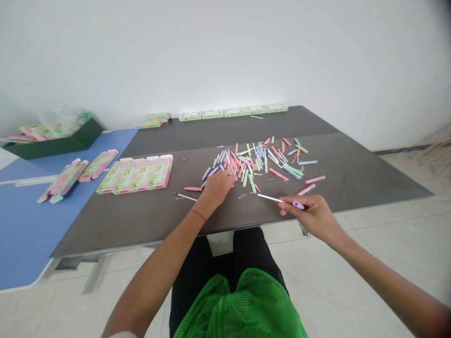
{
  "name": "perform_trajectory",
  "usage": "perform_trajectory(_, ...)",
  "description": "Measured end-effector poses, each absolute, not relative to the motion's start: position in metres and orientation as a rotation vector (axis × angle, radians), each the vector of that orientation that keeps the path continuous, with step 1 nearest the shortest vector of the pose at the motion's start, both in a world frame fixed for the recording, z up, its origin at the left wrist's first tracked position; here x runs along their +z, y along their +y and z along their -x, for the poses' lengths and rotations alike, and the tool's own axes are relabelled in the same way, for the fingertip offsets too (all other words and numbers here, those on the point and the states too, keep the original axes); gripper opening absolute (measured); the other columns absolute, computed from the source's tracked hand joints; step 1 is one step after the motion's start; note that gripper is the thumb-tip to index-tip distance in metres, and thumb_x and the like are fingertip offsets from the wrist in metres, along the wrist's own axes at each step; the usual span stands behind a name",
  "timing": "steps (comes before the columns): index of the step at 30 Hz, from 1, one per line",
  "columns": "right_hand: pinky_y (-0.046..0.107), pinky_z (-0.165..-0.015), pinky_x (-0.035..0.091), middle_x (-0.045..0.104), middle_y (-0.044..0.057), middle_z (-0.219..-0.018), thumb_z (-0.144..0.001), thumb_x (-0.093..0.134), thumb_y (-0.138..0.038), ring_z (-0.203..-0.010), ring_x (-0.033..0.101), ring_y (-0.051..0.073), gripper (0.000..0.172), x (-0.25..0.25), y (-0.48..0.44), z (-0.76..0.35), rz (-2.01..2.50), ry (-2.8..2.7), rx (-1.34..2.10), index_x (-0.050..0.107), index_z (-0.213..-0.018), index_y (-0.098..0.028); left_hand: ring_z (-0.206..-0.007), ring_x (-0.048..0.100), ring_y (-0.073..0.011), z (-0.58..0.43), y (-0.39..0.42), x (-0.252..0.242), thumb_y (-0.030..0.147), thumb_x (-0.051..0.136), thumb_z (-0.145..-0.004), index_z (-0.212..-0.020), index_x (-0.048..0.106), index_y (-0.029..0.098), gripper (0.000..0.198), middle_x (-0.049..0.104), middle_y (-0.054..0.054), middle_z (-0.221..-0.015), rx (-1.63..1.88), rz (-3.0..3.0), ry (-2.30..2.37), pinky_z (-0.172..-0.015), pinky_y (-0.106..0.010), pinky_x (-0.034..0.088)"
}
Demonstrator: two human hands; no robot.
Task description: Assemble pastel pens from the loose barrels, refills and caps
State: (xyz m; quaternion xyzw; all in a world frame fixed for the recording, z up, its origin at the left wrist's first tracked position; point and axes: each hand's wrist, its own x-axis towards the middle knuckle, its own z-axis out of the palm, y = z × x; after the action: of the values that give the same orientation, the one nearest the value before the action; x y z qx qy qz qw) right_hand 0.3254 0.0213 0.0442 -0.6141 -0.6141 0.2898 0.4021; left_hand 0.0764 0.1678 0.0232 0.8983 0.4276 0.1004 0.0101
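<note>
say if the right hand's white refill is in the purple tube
Out, it seems: the white refill is bare up to the right hand, clear of the open end of the purple tube. Its back end is hidden.

Looks like workshop or packing room; which of two, cannot tell. Main sign: dark table (352, 173), broad and plain, many loose pastel pen parts (265, 164) heaped near its middle. Matching printed cartons (141, 176) rowed on table's left part; pale green boxes (234, 112) lined along its far edge. Left of table: blue worktop (21, 225) bearing green bin (75, 142) of more packaging. Behind table, bare white wall (225, 51); below it, pale tiled floor (398, 239). At table's near edge, person in green mesh vest (243, 310).
</note>
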Motion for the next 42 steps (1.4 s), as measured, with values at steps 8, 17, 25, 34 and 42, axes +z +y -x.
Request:
perform_trajectory(8, 0.036, -0.067, 0.056, 0.079, 0.005, -0.077, -0.094, 0.069, -0.036, -0.068, 0.072, 0.022, 0.02, 0.048, 0.01, -0.325, 1.358, -1.671, 0.605, 0.086, -0.096, -0.025, -0.08, 0.072, -0.0141, -0.051, 0.093, 0.06, 0.023, 0.053, -0.107, -0.105, 0.068, 0.018, 0.015, 0.077, -0.001, -0.09, 0.693, -2.542, 1.141, -0.078, -0.024, 0.054)
perform_trajectory(17, 0.035, -0.063, 0.053, 0.076, 0.004, -0.076, -0.097, 0.063, -0.028, -0.066, 0.069, 0.021, 0.022, 0.069, -0.002, -0.309, 1.286, -1.78, 0.615, 0.085, -0.1, -0.026, -0.086, 0.08, -0.0183, -0.039, 0.049, 0.071, 0.03, 0.072, -0.096, -0.102, 0.079, 0.02, 0.013, 0.083, -0.003, -0.094, 1.087, -1.78, 0.968, -0.082, -0.026, 0.066)
perform_trajectory(25, 0.035, -0.062, 0.051, 0.075, 0.005, -0.074, -0.098, 0.063, -0.032, -0.065, 0.067, 0.021, 0.024, 0.071, -0.002, -0.305, 1.31, -1.801, 0.633, 0.085, -0.101, -0.026, -0.083, 0.081, -0.0183, -0.041, 0.045, 0.07, 0.03, 0.069, -0.098, -0.102, 0.078, 0.019, 0.014, 0.083, -0.004, -0.092, 1.091, -1.761, 0.965, -0.081, -0.027, 0.067)
perform_trajectory(34, 0.033, -0.064, 0.05, 0.076, 0.005, -0.079, -0.098, 0.056, -0.023, -0.067, 0.067, 0.019, 0.028, 0.075, 0.002, -0.305, 1.269, -1.932, 0.633, 0.084, -0.098, -0.023, -0.078, 0.078, -0.0158, -0.042, 0.044, 0.073, 0.026, 0.074, -0.095, -0.099, 0.081, 0.023, 0.009, 0.083, 0.0, -0.093, 1.043, -2.037, 1.025, -0.082, -0.025, 0.063)
perform_trajectory(42, 0.03, -0.061, 0.045, 0.074, 0.005, -0.076, -0.101, 0.06, -0.034, -0.064, 0.062, 0.018, 0.028, 0.072, 0.019, -0.304, 1.257, -2.014, 0.762, 0.084, -0.097, -0.021, -0.072, 0.076, -0.0159, -0.044, 0.042, 0.064, 0.023, 0.072, -0.093, -0.096, 0.08, 0.021, 0.008, 0.082, -0.002, -0.086, 0.996, -2.026, 1.024, -0.072, -0.024, 0.062)
